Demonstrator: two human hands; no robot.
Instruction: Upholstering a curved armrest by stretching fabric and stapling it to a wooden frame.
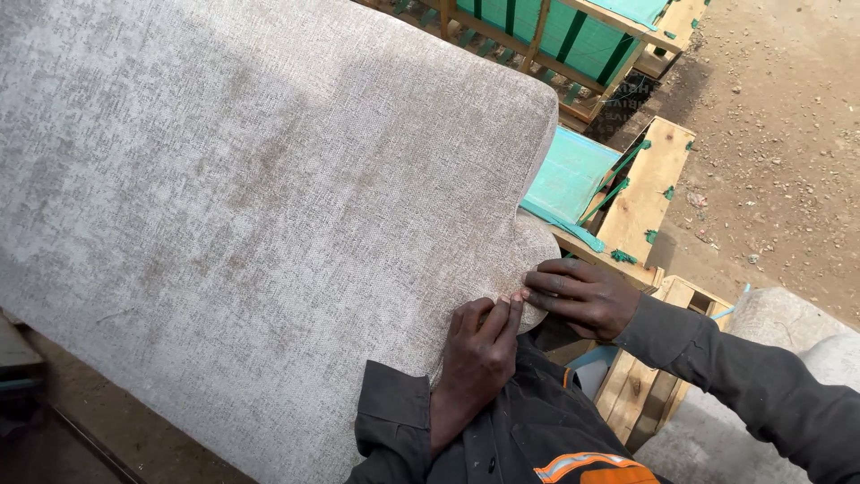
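— Where was the grey upholstery fabric (251, 197)?
— Filling the frame's left and centre, already smooth over the padded panel.
— And the hands?
— Left hand (477, 354) and right hand (582, 296), fingers pressed flat, held its lower-right edge; that corner looked unfinished.

Wooden frames (647, 184) with teal fabric (567, 175) stand on dirt ground (770, 134).

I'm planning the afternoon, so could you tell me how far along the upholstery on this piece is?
Done: the grey fabric already covers the broad panel smoothly. In hand: the left hand and right hand press the fabric at the rounded corner edge. Left: this corner looks unfinished, and the wooden frames behind still show bare wood and green lining.
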